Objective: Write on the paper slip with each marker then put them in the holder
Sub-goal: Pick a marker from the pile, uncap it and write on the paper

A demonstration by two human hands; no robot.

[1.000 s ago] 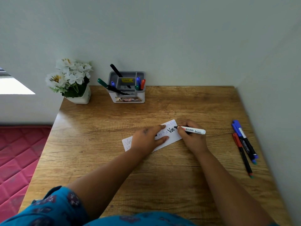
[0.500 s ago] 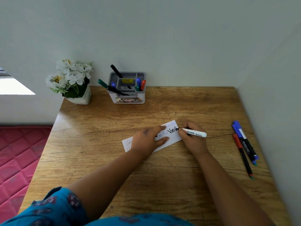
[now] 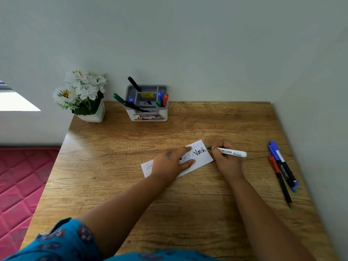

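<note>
Head view: the black word on the paper slip has grown letter by letter over the last second and now reads "Vaish" — the white marker has slid right with it, and its tip now sits at the slip's right corner, at or just past the edge. The right hand pinches the marker near its tip, the fingers curled tight around the barrel. The left hand lies flat on the slip with fingers spread, pinning it to the desk.

The writing has run out of room, so this marker's turn looks nearly done — next it likely goes to the holder at twelve o'clock, which already has several markers in it. Three more markers lie at three o'clock, apparently unused.
</note>
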